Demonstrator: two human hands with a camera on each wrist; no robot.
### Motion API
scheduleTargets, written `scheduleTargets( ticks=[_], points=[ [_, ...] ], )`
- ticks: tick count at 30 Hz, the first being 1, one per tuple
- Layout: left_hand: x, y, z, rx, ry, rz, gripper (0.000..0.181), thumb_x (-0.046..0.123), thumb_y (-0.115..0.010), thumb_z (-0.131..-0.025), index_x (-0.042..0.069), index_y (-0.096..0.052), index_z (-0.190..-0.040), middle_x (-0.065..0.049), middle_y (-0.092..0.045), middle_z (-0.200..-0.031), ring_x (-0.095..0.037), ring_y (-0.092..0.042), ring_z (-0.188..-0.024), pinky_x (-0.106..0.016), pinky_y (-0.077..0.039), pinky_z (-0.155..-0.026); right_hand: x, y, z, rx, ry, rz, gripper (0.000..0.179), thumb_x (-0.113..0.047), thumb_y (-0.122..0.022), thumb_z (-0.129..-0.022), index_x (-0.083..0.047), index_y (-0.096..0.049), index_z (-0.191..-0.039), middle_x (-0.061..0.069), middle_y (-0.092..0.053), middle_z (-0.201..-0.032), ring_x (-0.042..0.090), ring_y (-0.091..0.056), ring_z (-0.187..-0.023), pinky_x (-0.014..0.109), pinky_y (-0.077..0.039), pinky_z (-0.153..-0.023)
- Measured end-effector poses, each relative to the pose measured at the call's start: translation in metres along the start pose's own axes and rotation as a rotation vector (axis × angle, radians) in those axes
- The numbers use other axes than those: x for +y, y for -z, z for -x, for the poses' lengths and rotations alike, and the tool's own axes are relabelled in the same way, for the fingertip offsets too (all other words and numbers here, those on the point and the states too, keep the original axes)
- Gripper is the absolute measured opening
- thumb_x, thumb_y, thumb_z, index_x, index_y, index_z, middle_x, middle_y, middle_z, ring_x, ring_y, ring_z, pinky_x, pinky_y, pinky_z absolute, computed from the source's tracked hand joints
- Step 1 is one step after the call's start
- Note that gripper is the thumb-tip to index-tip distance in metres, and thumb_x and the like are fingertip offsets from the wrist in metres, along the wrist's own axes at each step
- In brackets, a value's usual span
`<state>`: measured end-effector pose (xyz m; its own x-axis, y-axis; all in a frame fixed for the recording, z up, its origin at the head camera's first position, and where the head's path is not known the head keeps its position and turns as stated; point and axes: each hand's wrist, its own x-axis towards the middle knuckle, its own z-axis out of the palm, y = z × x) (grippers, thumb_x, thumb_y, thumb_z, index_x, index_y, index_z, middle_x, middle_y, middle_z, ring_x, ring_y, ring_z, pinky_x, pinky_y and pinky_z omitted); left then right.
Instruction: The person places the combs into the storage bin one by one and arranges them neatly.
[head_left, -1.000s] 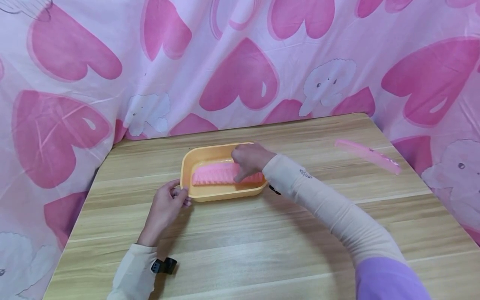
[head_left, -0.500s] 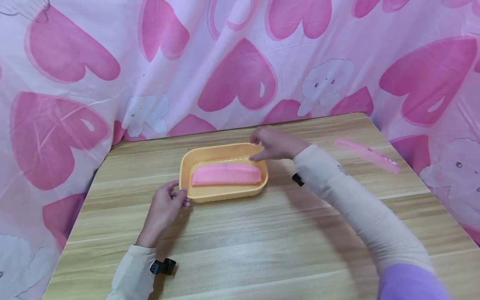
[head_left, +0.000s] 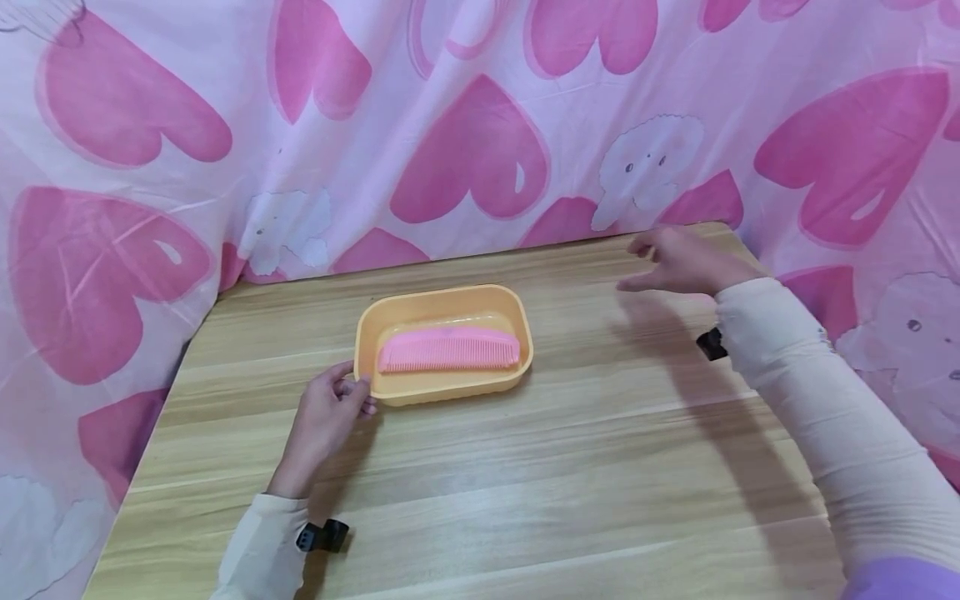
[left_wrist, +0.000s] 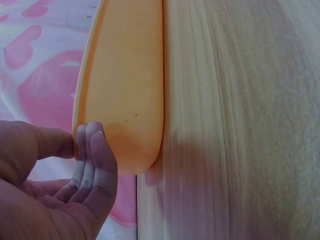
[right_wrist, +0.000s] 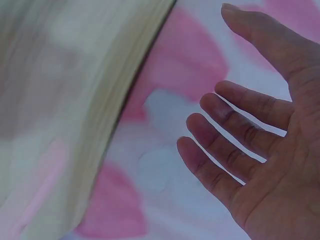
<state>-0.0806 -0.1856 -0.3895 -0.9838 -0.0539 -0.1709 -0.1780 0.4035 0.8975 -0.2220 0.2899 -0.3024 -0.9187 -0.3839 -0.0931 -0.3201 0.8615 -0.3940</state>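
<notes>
My left hand (head_left: 326, 417) pinches the near left corner of a yellow-orange plastic basin (head_left: 450, 302), thumb and fingers on either side of its rim in the left wrist view. Inside the basin lies a pink comb (head_left: 450, 348), its teeth toward me. Over the far right of the table my right hand (head_left: 690, 260) is in the air, fingers spread and slightly bent, holding nothing. A second pink comb (right_wrist: 37, 192) lies on the table below it, blurred in the right wrist view and mostly hidden by hand and forearm in the head view.
The wooden table (head_left: 480, 483) carries the basin left of its middle. A pink curtain (head_left: 337, 167) with hearts hangs along the back and both sides, close to the table's edges. A black wrist camera (head_left: 322, 536) sits on the left sleeve.
My right hand has left the comb in the basin and moved right across the table to above the second comb. The left hand keeps its grip on the basin's rim.
</notes>
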Motion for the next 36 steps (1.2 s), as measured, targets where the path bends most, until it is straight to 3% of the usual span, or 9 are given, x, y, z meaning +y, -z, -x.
scheduleTargets(
  ticks=[5,8,12,18,26,36],
  points=[
    [0.001,0.0,0.001,-0.007,0.01,0.002,0.05,0.009,-0.052,-0.105,-0.012,-0.037,-0.149,-0.019,-0.067,-0.093,-0.013,-0.067,-0.076,-0.025,-0.062,-0.069,0.042,0.003,0.018,0.012,-0.055,0.064,0.071,-0.037,-0.085,-0.082,0.014,-0.061,-0.124,0.034,-0.062,-0.121,0.046,-0.062,-0.107,0.06,-0.053,-0.092],
    [0.002,0.001,0.001,-0.006,0.015,-0.006,0.051,0.01,-0.052,-0.105,-0.011,-0.037,-0.149,-0.018,-0.068,-0.093,-0.013,-0.068,-0.076,-0.026,-0.062,-0.07,0.064,0.003,0.027,-0.01,-0.087,0.037,0.073,-0.033,-0.086,-0.082,0.019,-0.057,-0.124,0.039,-0.058,-0.122,0.052,-0.059,-0.109,0.063,-0.051,-0.094],
    [0.002,0.002,0.002,-0.006,0.018,-0.007,0.051,0.01,-0.052,-0.105,-0.011,-0.037,-0.149,-0.018,-0.068,-0.094,-0.014,-0.068,-0.077,-0.027,-0.063,-0.07,0.086,0.002,0.039,-0.047,-0.132,0.032,0.076,-0.032,-0.085,-0.083,0.022,-0.053,-0.126,0.042,-0.055,-0.125,0.056,-0.054,-0.116,0.066,-0.047,-0.097],
    [0.001,0.001,0.001,-0.008,0.007,0.005,0.051,0.009,-0.052,-0.105,-0.012,-0.037,-0.148,-0.019,-0.067,-0.093,-0.014,-0.068,-0.076,-0.025,-0.062,-0.069,0.116,-0.005,0.054,-0.052,-0.171,0.054,0.077,-0.033,-0.083,-0.084,0.023,-0.051,-0.126,0.044,-0.054,-0.122,0.058,-0.054,-0.113,0.067,-0.047,-0.095],
    [0.0,0.001,0.0,-0.006,-0.002,0.005,0.049,0.008,-0.052,-0.105,-0.012,-0.039,-0.147,-0.019,-0.067,-0.091,-0.013,-0.067,-0.074,-0.025,-0.062,-0.069,0.143,-0.014,0.064,-0.073,-0.22,0.029,0.077,-0.033,-0.08,-0.087,0.025,-0.049,-0.126,0.046,-0.053,-0.122,0.06,-0.052,-0.112,0.069,-0.046,-0.095],
    [-0.002,0.0,-0.001,0.001,0.013,-0.04,0.05,0.011,-0.052,-0.105,-0.009,-0.039,-0.149,-0.018,-0.068,-0.093,-0.016,-0.068,-0.078,-0.03,-0.063,-0.072,0.163,-0.029,0.071,-0.07,-0.379,-0.061,0.095,-0.05,-0.075,-0.089,0.023,-0.038,-0.137,0.048,-0.04,-0.134,0.055,-0.048,-0.112,0.071,-0.043,-0.097]
  ],
)
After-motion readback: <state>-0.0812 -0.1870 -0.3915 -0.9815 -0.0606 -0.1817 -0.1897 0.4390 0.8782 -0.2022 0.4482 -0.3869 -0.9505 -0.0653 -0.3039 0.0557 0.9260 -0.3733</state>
